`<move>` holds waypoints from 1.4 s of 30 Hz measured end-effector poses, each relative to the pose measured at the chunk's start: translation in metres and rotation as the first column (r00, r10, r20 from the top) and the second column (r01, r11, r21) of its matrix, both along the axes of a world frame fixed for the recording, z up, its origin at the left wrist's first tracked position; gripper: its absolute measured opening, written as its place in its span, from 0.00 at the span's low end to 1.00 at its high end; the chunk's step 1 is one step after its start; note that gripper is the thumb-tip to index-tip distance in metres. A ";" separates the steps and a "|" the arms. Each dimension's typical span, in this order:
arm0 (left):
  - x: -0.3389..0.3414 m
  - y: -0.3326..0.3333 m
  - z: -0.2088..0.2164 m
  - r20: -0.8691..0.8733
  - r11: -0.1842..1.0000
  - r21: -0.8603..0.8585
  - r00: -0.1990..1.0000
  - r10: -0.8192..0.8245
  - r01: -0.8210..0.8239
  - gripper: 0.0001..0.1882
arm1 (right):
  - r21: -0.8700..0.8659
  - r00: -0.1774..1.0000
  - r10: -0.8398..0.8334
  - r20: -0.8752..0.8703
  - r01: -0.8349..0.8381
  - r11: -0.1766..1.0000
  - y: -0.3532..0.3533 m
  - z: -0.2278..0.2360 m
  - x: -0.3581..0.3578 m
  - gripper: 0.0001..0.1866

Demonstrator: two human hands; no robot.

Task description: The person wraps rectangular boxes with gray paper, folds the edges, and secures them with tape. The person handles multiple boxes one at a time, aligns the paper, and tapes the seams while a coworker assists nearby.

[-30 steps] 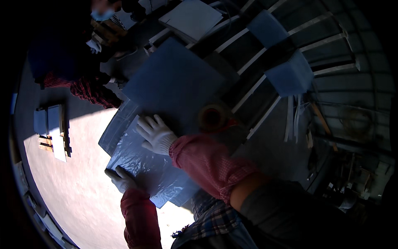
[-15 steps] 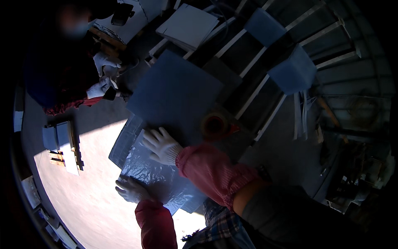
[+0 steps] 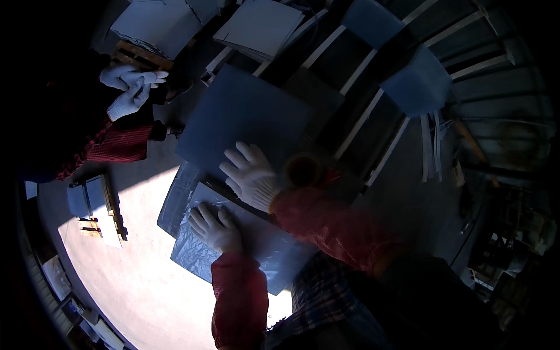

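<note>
A flat panel with a shiny, crinkled film surface [image 3: 192,248] lies in front of me. On it rests my left hand [image 3: 217,230], in a white knit glove, with the fingers spread. My right hand [image 3: 254,177], gloved alike, is open and stretched over the near edge of a larger smooth blue-grey panel [image 3: 242,114]. Whether its palm touches that panel I cannot tell. Neither hand grips anything. Just right of my right hand is a dark round roll [image 3: 303,171] with a reddish part beside it, dim in shadow.
At the left stands a co-worker with white-gloved hands [image 3: 131,87] close together. Pale stacked sheets [image 3: 259,26] and two blue-grey blocks [image 3: 417,81] lie on a slatted frame [image 3: 356,131] beyond. A small pallet load [image 3: 96,204] sits on the sunlit floor at left.
My right hand has moved from the film-covered panel to the far panel's near edge. My left hand has slid inward and away from me across the film. The co-worker's hands have shifted up.
</note>
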State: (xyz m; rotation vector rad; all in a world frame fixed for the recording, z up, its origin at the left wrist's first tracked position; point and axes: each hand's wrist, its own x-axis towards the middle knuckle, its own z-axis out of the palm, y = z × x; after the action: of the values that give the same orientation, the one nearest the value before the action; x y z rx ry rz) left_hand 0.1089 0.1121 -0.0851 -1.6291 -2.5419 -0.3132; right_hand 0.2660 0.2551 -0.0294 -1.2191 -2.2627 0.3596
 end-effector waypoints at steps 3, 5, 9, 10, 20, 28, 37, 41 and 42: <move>0.001 0.002 -0.003 0.015 0.998 -0.061 1.000 0.015 -0.014 0.34 | 0.025 0.942 -0.269 0.200 0.270 0.963 0.039 -0.001 0.084 0.19; 0.001 0.001 -0.004 0.015 0.998 -0.061 1.000 0.022 -0.021 0.34 | 0.027 0.869 -0.342 0.358 0.357 0.934 0.048 -0.017 0.133 0.24; -0.001 -0.003 -0.008 0.003 0.997 -0.068 0.999 0.039 -0.039 0.33 | 0.007 0.823 -0.297 0.483 0.336 0.942 0.052 -0.039 0.184 0.26; -0.002 -0.001 -0.009 -0.004 0.997 -0.069 0.999 0.041 -0.041 0.33 | -0.027 0.812 -0.265 0.521 0.326 0.945 0.054 -0.043 0.187 0.26; -0.004 0.000 -0.007 -0.006 0.999 -0.048 1.000 0.013 -0.013 0.34 | 0.035 0.840 -0.228 0.492 0.243 0.969 0.103 -0.057 0.157 0.27; -0.005 0.001 0.001 0.019 0.997 -0.077 1.000 0.023 -0.021 0.34 | 0.035 0.796 -0.250 0.551 0.277 0.960 0.068 -0.058 0.186 0.31; -0.006 0.001 -0.001 0.001 0.999 -0.039 1.000 0.002 -0.002 0.33 | -0.151 0.781 -0.125 0.612 0.270 0.951 0.126 -0.033 0.130 0.30; -0.008 0.004 -0.002 0.053 0.993 -0.113 0.998 0.035 -0.029 0.36 | -0.027 0.769 -0.207 0.604 0.280 0.960 0.083 -0.061 0.180 0.32; -0.008 0.005 0.000 0.055 0.993 -0.112 0.998 0.036 -0.029 0.37 | -0.039 0.772 -0.208 0.601 0.289 0.957 0.076 -0.063 0.186 0.31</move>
State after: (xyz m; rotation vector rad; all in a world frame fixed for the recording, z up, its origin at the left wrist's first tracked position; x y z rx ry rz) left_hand 0.1012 0.1174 -0.0856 -1.6363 -2.6700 -0.2227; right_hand 0.4524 0.3313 -0.0922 -1.8915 -2.5558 0.0106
